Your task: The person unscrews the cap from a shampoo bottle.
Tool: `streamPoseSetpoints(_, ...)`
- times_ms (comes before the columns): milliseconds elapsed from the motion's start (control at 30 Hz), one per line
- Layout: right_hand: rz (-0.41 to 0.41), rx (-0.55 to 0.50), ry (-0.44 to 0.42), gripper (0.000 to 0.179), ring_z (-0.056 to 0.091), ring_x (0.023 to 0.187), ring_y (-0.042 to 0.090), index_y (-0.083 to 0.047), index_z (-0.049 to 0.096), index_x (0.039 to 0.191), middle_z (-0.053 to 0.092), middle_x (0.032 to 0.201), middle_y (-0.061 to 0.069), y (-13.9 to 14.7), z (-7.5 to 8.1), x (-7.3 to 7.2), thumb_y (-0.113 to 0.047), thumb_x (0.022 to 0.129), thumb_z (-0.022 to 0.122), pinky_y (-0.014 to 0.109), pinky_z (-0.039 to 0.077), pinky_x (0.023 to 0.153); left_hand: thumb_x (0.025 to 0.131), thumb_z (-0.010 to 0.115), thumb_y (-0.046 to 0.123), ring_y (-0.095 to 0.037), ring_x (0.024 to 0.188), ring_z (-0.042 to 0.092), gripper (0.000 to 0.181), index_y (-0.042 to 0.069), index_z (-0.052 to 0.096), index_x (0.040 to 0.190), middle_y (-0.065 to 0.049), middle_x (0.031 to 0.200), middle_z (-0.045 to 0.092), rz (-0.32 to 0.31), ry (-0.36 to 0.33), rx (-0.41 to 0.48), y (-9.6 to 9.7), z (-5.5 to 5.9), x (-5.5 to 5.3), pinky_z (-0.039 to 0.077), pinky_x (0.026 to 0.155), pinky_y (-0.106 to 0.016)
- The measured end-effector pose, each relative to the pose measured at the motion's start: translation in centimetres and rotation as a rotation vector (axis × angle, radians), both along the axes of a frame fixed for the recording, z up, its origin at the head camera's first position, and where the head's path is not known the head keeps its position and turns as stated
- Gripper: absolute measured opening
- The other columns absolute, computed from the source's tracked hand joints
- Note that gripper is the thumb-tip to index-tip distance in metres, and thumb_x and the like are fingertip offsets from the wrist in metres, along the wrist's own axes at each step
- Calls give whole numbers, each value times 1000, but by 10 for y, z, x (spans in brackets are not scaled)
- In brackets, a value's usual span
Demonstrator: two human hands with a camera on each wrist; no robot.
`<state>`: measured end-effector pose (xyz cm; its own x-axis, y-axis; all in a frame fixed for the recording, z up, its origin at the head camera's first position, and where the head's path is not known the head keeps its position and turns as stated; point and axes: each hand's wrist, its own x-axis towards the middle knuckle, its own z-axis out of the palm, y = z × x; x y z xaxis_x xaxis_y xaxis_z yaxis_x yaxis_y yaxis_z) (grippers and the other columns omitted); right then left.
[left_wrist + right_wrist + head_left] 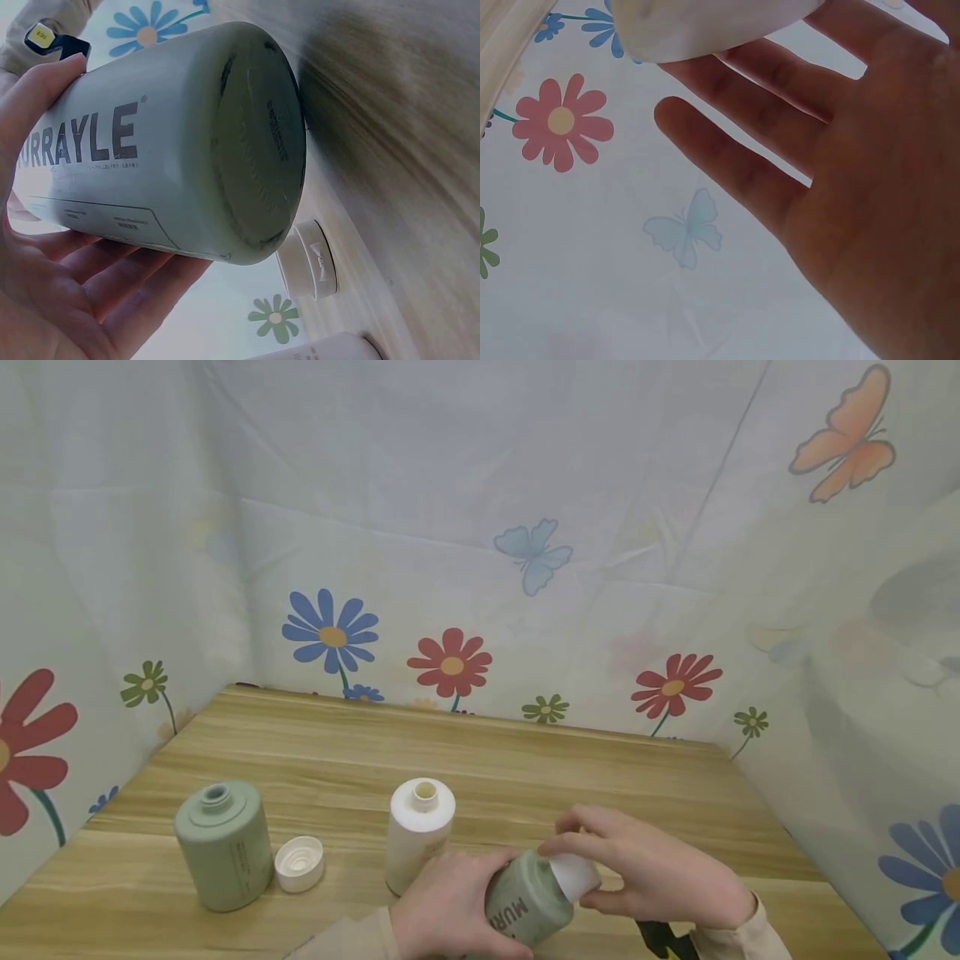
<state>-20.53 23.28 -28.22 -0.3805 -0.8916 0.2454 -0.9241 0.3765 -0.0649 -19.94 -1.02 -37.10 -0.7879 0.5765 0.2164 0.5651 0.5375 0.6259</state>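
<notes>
My left hand (453, 902) grips a green bottle (528, 902) with dark lettering, tilted so its top leans to the right. In the left wrist view the bottle (165, 150) shows its base, and fingers lie along its underside. My right hand (645, 868) pinches a white cap (576, 877) at the bottle's mouth; how far it is screwed on cannot be seen. Seen from the right wrist, the cap (705, 26) sits at the fingertips. Just left of the gripped bottle stands an uncapped white bottle (420, 827), partly hidden by my left hand.
An uncapped, wider green bottle (225, 852) stands at the left on the wooden table (480, 743). Beside it lies a white cap (300, 864), hollow side up. A white cap (307, 259) also shows in the left wrist view. Flower-printed cloth (450, 510) hangs behind the table.
</notes>
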Motion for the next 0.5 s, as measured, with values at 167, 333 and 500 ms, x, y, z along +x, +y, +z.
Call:
streamPoseSetpoints(167, 2, -6, -12, 52, 56, 103, 8, -22, 55, 128, 56, 120, -7, 5, 6, -2, -22, 81, 78, 25, 54, 82, 62, 83, 55, 8, 73, 54, 69, 22, 60, 119, 18, 88, 64, 22, 56, 5, 1, 3, 3, 44, 66, -15)
streamPoseSetpoints(333, -68, -43, -56, 50, 56, 106, 7, -25, 53, 131, 59, 124, -8, 24, 8, -4, -28, 85, 74, 25, 54, 82, 61, 85, 52, 7, 78, 57, 72, 19, 58, 119, 15, 94, 66, 44, 26, 43, 10, -1, 5, 47, 70, -16)
streamPoseSetpoints(500, -91, -134, -82, 62, 55, 106, 5, -22, 51, 131, 59, 122, -8, 45, 0, -11, -14, 77, 80, 20, 49, 87, 61, 86, 51, 6, 83, 59, 76, 18, 56, 123, 11, 101, 69, 59, -9, 86, 17, -6, 5, 49, 73, -18)
